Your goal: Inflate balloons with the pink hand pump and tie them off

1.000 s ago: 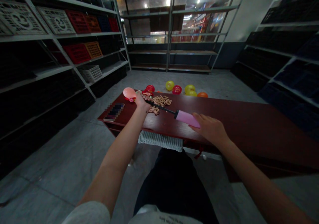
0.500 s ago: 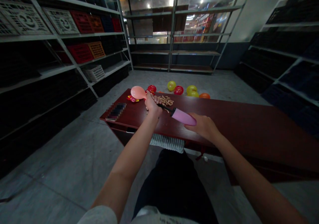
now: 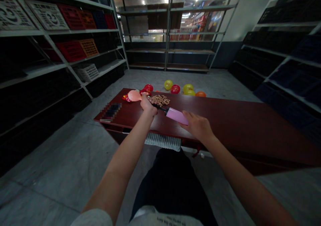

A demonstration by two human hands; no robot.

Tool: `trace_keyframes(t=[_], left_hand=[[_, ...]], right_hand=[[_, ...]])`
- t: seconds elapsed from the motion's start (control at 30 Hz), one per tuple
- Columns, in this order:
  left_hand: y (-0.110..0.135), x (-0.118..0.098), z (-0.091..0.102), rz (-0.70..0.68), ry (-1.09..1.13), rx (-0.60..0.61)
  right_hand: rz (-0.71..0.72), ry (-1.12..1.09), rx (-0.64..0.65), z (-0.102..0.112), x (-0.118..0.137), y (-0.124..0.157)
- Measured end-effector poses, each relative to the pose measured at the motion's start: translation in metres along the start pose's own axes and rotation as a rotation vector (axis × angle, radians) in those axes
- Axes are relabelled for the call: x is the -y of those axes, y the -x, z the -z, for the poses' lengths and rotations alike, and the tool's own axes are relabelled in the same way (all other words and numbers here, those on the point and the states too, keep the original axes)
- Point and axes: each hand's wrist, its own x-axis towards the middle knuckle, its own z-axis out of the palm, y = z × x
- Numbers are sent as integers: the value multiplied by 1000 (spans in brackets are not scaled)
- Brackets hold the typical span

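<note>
Balloon [image 3: 134, 95]: salmon-pink, rounded, by the far left corner of the table [image 3: 225, 119]; likely feather-light, soft and easy to burst, so best held by the neck.
Pump [image 3: 177, 116]: slants over the table's left half; probably light and stiff, its smooth pink barrel perhaps slippery; barrel and front end suit a firm hold.
Left hand [image 3: 148, 106]: fingers wrapped around the pump's front end beside the balloon; the neck is hidden.
Right hand [image 3: 199, 125]: fingers grasping the barrel's rear.
Tan pile [image 3: 162, 100]: near the far edge.
Phone [image 3: 111, 111]: flat, near the left edge.
</note>
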Motion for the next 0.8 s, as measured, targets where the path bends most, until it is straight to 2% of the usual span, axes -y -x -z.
trace_keyframes(t=[0.23, 0.4, 0.63, 0.8], left_hand=[[-16, -26, 6, -42, -8, -14], [-13, -28, 1, -80, 19, -13], [-2, -23, -6, -134, 12, 8], [19, -6, -7, -138, -5, 61]], right_hand=[[45, 55, -20, -10, -37, 27], [4, 26, -26, -15, -49, 27], [-11, -85, -2, -10, -39, 5], [8, -172, -3, -3, -17, -11]])
